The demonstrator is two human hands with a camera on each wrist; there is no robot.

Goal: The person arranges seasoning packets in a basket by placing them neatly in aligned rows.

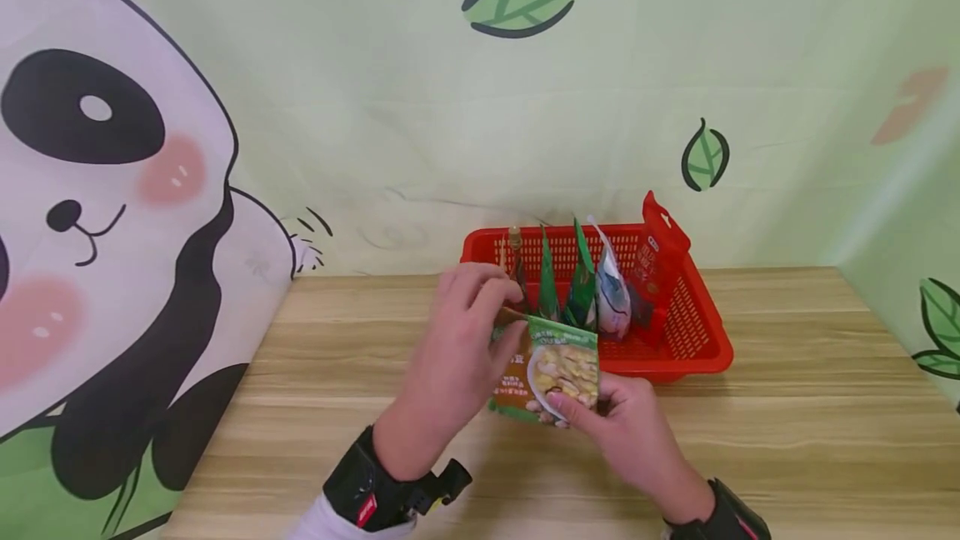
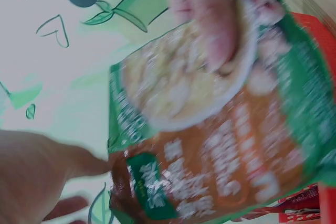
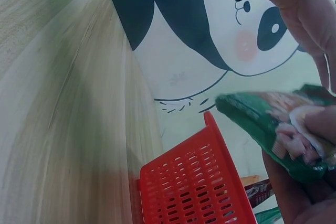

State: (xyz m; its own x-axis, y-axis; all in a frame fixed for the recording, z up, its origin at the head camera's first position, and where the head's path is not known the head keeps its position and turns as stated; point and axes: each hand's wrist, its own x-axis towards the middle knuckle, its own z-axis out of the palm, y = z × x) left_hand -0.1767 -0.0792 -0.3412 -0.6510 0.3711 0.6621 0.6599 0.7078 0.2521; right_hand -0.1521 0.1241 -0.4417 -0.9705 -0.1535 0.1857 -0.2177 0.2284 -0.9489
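Observation:
A green and brown food packet (image 1: pixel 562 365) printed with a bowl of food is held in front of a red basket (image 1: pixel 705 348). My right hand (image 1: pixel 637 432) pinches its lower right side, thumb on the printed front. In the left wrist view that thumb lies across the bowl picture on the packet (image 2: pixel 210 156). My left hand (image 1: pixel 457 348) is at the packet's upper left corner, fingers loosely bent. The left wrist view shows the left thumb (image 2: pixel 79 161) at the packet's edge and its fingers apart from it. The right wrist view shows the packet (image 3: pixel 252 111) tilted, cropped at the right.
Inside the basket stand green packets (image 1: pixel 581 282), a white and blue packet (image 1: pixel 613 294), a red packet (image 1: pixel 660 265) and a dark slim item with a tan top (image 1: pixel 516 252). The wooden table (image 1: pixel 810 440) meets a cloth backdrop (image 1: pixel 375 107) printed with a panda and leaves.

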